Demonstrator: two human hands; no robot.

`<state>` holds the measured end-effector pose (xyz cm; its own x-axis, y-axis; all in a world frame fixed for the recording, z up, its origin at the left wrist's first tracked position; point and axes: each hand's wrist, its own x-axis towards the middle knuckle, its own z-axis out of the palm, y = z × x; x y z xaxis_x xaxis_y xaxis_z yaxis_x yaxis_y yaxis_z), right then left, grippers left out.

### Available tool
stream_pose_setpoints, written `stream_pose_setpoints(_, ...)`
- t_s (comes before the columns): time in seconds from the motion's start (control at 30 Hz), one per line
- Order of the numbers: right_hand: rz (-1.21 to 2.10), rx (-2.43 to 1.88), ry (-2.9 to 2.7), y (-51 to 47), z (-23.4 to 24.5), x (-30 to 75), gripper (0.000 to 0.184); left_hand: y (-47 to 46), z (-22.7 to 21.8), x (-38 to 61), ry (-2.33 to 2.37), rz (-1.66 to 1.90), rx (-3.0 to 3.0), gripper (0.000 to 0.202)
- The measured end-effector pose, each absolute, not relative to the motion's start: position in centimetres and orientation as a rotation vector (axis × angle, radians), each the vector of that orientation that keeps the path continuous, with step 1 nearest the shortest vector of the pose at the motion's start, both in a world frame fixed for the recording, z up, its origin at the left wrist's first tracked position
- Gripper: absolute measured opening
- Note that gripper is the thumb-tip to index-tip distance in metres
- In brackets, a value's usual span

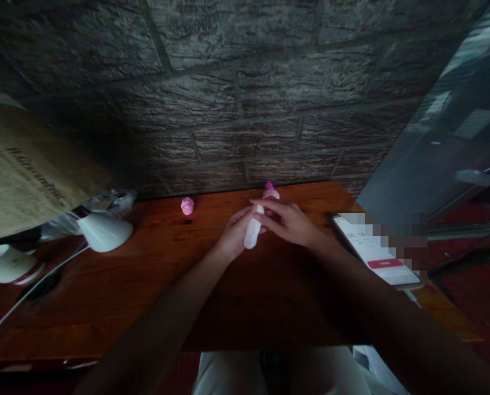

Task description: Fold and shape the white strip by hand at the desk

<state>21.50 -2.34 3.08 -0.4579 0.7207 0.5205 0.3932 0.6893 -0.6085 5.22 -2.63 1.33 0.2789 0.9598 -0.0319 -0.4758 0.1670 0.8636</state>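
Note:
Both of my hands meet over the middle of a wooden table (146,285). My left hand (233,233) is wrapped around a slim white tube-shaped bottle (253,233) that points away from me. The bottle has a pink tip (269,189) at its far end. My right hand (288,222) lies over the bottle's upper part, with its fingers on it. A small pink cap-like piece (187,206) sits apart on the table, to the left near the wall.
A phone (376,252) with a lit screen lies at the table's right edge. On the left are a white lamp head (105,231), a cable (26,302), crumpled plastic (113,200) and a cardboard box (26,170). A brick-pattern wall (245,99) stands behind the table.

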Motion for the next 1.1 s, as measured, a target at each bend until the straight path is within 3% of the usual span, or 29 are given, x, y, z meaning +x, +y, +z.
stream_pose_setpoints(0.4, 0.933, -0.835, -1.785, -2.3, 1.8, 20.1, 0.046, -2.6, 1.3, 5.3, 0.592, 1.209, 0.919, 0.027)
stream_pose_setpoints(0.73, 0.928, -0.837, -1.875, -2.2, 1.6, 20.3, 0.048, -2.3, 1.4, 5.0, 0.583, 1.093, 0.793, 0.034)
stream_pose_setpoints(1.1, 0.998, -0.817, -1.824, -2.3, 1.6, 20.1, 0.048, -2.5, 2.0, 4.8, 0.499, 1.074, 0.763, 0.019)
